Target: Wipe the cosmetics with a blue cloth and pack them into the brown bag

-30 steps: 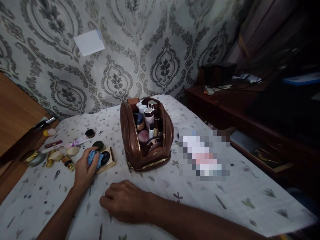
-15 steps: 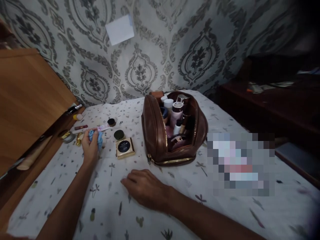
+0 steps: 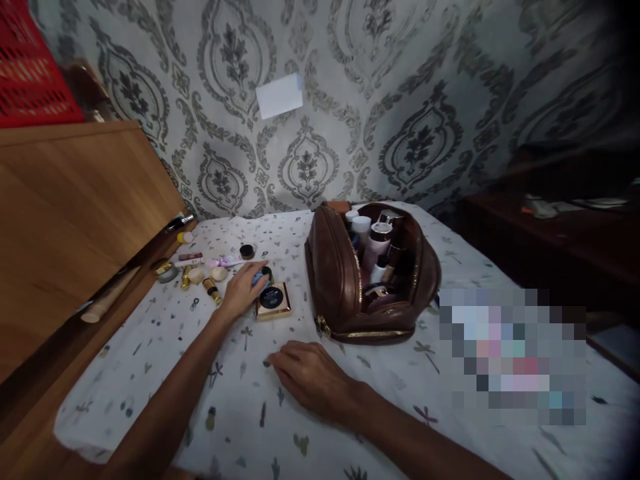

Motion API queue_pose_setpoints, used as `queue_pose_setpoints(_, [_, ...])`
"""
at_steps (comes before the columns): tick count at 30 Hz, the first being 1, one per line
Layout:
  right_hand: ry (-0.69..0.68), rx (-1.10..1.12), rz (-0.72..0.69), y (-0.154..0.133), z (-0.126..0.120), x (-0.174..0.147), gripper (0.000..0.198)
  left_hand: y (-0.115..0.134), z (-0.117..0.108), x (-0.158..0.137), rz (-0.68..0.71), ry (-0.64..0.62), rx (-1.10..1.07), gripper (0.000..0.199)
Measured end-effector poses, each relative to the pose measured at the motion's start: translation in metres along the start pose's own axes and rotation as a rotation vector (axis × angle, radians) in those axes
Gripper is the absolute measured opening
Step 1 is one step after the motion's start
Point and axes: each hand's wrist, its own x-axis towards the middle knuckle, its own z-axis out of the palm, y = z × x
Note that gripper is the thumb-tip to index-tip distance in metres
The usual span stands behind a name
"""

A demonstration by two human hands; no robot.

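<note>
My left hand (image 3: 243,291) is closed on a ruffled blue fabric piece (image 3: 258,276), mostly hidden by the fingers. It hovers or rests beside a small dark-lidded jar (image 3: 267,272) and a gold square box with a black round label (image 3: 273,300); contact with them cannot be made out. My right hand (image 3: 310,373) lies curled on the patterned cloth in front of the bag, with nothing visible in it. The brown leather toiletry bag (image 3: 333,280) stands unzipped, with several bottles inside, among them a pink bottle with a silver cap (image 3: 379,243).
To the left lie a gold tube (image 3: 212,291), a round sponge (image 3: 218,274), a glass jar (image 3: 165,271) and a black-lidded pot (image 3: 247,252). A wooden panel (image 3: 85,220) borders the left side, with a red basket (image 3: 35,73) above. A blurred patch covers the right.
My left hand has moved right with the blue fabric piece, from the small cosmetics to the jar and gold box. The view has shifted; my right hand stays curled on the cloth.
</note>
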Motion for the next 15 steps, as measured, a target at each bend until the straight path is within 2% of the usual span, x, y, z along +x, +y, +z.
queue_pose_setpoints(3, [0.002,-0.021,-0.008,0.0,0.0,0.001,0.016,-0.001,-0.001,0.006,-0.002,-0.067,-0.053,0.044])
queue_pose_setpoints(5, [0.012,-0.001,-0.006,0.0,0.0,0.001,0.017,-0.003,-0.001,0.008,-0.016,-0.055,-0.115,0.043])
queue_pose_setpoints(10, [0.077,0.109,0.037,0.003,0.004,0.001,0.016,-0.011,0.002,0.012,-0.098,0.088,-0.216,0.038])
queue_pose_setpoints(15, [0.231,0.35,0.188,0.007,0.006,0.003,0.024,-0.009,-0.018,0.004,-0.199,0.221,-0.305,0.041])
